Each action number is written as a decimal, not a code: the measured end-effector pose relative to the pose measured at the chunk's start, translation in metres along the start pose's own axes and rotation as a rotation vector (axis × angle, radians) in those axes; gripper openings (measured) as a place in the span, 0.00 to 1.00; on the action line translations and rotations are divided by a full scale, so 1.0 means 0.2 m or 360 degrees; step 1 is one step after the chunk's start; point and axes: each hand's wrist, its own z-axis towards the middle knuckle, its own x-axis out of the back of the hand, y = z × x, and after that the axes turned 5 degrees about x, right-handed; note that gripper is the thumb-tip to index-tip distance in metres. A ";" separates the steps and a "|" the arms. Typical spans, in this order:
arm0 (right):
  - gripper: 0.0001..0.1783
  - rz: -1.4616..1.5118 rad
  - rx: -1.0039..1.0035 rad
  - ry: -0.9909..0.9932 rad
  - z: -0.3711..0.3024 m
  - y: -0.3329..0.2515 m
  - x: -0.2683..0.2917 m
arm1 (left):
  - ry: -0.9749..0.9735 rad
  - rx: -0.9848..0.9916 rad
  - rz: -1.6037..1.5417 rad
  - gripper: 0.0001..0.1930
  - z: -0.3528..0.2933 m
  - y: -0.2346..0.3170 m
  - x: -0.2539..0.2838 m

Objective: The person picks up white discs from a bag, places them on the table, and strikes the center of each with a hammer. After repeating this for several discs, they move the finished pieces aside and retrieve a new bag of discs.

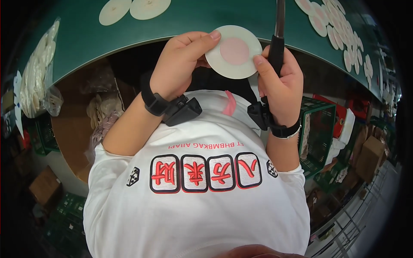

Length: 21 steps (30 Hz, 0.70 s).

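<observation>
Left hand [183,62] and right hand [282,81], also gripping a tool [277,45], pinch a disc [234,51]; pink discs [340,23] seem done, plain discs [149,7] remaining.

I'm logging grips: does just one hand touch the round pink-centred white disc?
No, the left hand and right hand both touch the round pink-centred white disc.

I'd say a hand could pass over the bare green tabletop [86,43] between the clear plastic bag [38,75] and two flat cream discs [114,11]; rightward, the black-handled metal tool [277,45] in the right hand [282,81] bars the straight way to scattered pink-centred round discs [338,19].
</observation>
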 end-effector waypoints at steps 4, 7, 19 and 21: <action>0.07 0.0057 -0.0057 0.0045 0.01 0.01 -0.02 | -0.0082 0.0181 -0.0150 0.15 0.02 -0.01 0.01; 0.07 0.0112 -0.0066 0.0062 0.02 0.04 -0.01 | -0.0116 0.0228 -0.0158 0.15 0.01 -0.01 0.00; 0.07 0.0093 0.0028 0.0188 0.01 0.00 -0.02 | 0.0156 -0.1288 0.1548 0.14 0.20 0.27 0.10; 0.07 0.0078 0.0023 0.0169 -0.02 0.02 -0.01 | 0.0315 -0.1665 0.2710 0.24 0.23 0.33 0.13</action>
